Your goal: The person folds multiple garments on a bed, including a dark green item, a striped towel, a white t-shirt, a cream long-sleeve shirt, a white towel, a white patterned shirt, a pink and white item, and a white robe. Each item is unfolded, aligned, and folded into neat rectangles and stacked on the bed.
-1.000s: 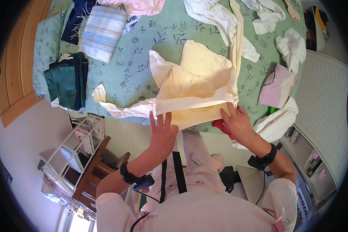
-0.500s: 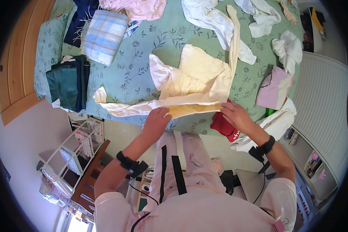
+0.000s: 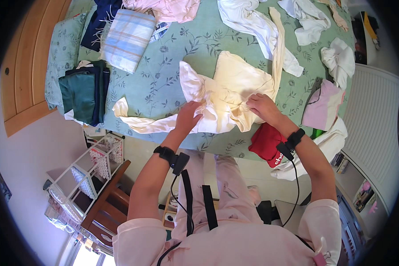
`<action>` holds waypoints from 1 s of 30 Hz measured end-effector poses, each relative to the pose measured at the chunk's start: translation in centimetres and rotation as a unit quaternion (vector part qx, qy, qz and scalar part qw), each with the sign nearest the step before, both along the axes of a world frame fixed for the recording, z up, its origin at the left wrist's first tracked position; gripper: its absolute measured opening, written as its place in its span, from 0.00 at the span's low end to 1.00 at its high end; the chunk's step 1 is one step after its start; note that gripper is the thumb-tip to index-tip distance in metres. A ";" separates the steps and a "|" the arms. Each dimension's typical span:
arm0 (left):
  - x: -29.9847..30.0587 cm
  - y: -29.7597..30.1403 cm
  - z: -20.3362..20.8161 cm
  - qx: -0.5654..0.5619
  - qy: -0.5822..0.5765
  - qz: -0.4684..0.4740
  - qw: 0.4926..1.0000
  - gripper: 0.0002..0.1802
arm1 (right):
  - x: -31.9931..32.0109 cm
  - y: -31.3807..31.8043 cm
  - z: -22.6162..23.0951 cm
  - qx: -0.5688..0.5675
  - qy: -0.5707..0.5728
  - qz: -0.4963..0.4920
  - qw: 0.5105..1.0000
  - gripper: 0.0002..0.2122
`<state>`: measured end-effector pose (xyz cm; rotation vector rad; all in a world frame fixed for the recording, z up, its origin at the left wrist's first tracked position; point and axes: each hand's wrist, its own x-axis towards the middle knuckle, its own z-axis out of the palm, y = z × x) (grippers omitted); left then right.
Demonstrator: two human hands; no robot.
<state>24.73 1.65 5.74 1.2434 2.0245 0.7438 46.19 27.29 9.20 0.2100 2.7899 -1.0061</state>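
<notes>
You stand at the foot of a bed (image 3: 164, 66) with a green floral cover, looking down at your two hands. At the centre lies a cream shirt (image 3: 235, 88), partly bunched, with one long sleeve trailing away toward 8 o'clock. Your left hand (image 3: 188, 117) rests on the shirt's lower edge, its grip closed around a fold of cloth. Your right hand (image 3: 262, 106) sits just beside it at 3 o'clock, fingers curled and pinching the cream fabric at the hem. Both wrists wear black bands with cables.

Around the shirt, loose clothes are scattered over the bed. A white garment (image 3: 257, 26) lies at 12 o'clock, touching the shirt's top. A folded blue checked cloth (image 3: 128, 40) sits at 10 o'clock, well apart. A stack of folded dark green and navy clothes (image 3: 82, 95) lies at 9 o'clock near the bed's edge. A pink and white top (image 3: 325, 106) lies at 3 o'clock. A red garment (image 3: 266, 142) hangs off the bed edge just below your right wrist.

A white wire rack (image 3: 91, 173) stands on the floor at 8 o'clock; what it holds is too small to tell.
</notes>
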 end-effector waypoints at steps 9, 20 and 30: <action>2.5 4.1 -2.9 -0.062 0.042 -0.016 0.997 0.19 | 0.0 -3.2 -2.9 0.109 -0.045 0.040 0.992 0.17; 2.7 2.7 -3.9 -0.035 0.057 0.032 0.997 0.18 | -0.1 -4.0 -2.4 0.115 -0.059 -0.082 0.988 0.06; -9.9 -4.1 17.6 0.113 -0.408 0.091 0.901 0.18 | 4.7 -1.6 20.6 0.012 0.176 -0.359 0.917 0.05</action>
